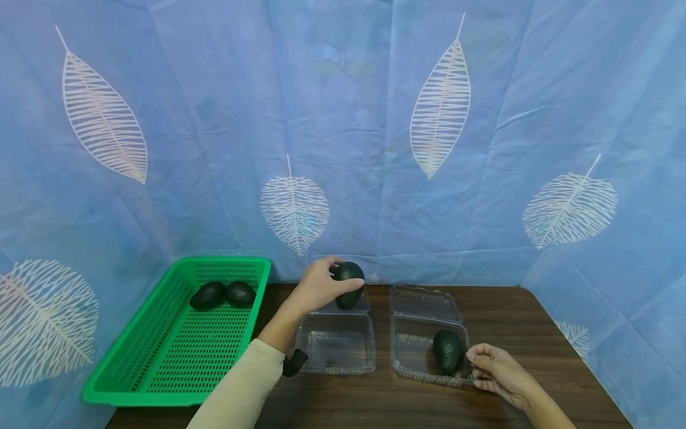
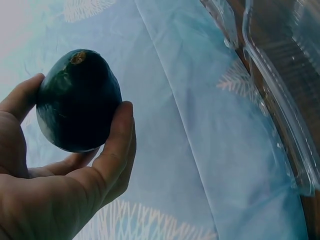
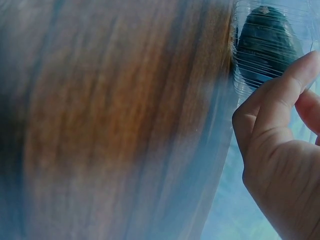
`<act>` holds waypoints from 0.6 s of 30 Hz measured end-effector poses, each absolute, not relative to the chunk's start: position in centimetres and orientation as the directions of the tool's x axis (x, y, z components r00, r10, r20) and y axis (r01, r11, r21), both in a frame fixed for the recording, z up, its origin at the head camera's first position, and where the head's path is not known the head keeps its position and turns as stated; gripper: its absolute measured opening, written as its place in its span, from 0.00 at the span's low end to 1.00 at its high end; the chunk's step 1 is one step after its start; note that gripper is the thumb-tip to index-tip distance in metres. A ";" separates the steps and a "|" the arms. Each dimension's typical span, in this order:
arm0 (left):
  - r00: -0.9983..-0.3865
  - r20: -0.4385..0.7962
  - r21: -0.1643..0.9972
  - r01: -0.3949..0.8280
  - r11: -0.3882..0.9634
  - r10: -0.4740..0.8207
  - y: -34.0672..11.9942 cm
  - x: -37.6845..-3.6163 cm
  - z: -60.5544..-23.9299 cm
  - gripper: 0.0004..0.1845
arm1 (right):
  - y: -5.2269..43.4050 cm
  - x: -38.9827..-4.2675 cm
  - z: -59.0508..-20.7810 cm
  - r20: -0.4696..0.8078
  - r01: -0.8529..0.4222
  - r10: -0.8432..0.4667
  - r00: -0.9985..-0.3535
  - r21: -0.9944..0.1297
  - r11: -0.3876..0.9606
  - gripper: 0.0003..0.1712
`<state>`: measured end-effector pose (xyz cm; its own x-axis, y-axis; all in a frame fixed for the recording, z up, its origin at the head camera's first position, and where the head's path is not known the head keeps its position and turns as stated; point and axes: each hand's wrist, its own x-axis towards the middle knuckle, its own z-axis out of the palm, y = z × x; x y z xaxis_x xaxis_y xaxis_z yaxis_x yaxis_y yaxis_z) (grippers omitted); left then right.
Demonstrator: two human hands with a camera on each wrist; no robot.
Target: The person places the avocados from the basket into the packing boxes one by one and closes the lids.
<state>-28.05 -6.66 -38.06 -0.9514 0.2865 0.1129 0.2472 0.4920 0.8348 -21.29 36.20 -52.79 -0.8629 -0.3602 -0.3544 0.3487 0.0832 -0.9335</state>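
Green basket (image 1: 187,360) left of the left clamshell (image 1: 336,345), two avocados (image 1: 208,296) in it. My left grip (image 1: 318,289) has the held avocado (image 2: 79,105) between thumb and fingertips, at the left clamshell's lid side. I'd keep pressure light, palm off. Right of the left clamshell: right clamshell (image 1: 414,351), boxed avocado (image 1: 448,351) inside; my right grip (image 1: 498,372) pinches its corner. Better not flex that plastic.

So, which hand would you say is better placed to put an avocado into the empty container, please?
Probably the left hand: it holds an avocado near the empty container, while the right hand grips the edge of the other container.
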 end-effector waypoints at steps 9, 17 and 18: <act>-0.929 0.109 0.858 0.268 0.438 0.354 -4.4 -28.1 -38.6 0.35 | 36.4 -21.2 -52.9 -0.351 0.351 -0.368 -0.861 -0.934 0.070 0.10; -0.918 0.057 0.876 0.234 0.421 0.392 -1.9 -27.9 -40.1 0.37 | 36.3 -21.3 -52.8 -0.349 0.342 -0.373 -0.860 -0.936 0.087 0.11; -0.917 0.053 0.876 0.233 0.423 0.396 -1.5 -27.9 -40.4 0.37 | 36.3 -21.4 -52.8 -0.348 0.340 -0.371 -0.861 -0.936 0.090 0.12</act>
